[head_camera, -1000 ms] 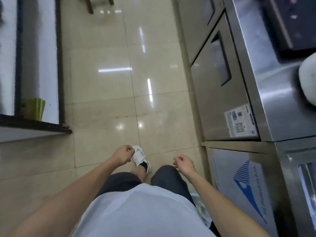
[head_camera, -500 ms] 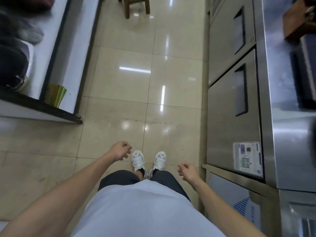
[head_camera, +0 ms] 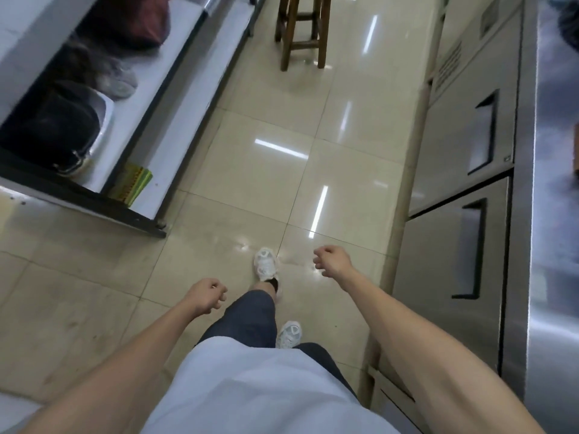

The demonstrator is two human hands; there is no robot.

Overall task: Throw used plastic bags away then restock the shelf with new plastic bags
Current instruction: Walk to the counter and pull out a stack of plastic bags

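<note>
No legible text or labels anywhere.

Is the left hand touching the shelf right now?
Apart. The head view shows the left hand loosely curled over the floor, with bare tiles between it and the shelf.

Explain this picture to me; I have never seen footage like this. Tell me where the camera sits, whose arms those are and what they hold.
The camera is worn on a person's head and looks forward and down, so the two bare arms are the wearer's own. The left hand and the right hand hang loosely curled and hold nothing. Below them are white shoes on a glossy tiled floor, one foot ahead of the other. On the wearer's left is a low shelf with dark bags and a green packet. On the right are steel cabinet doors, and ahead stands a wooden stool.
</note>
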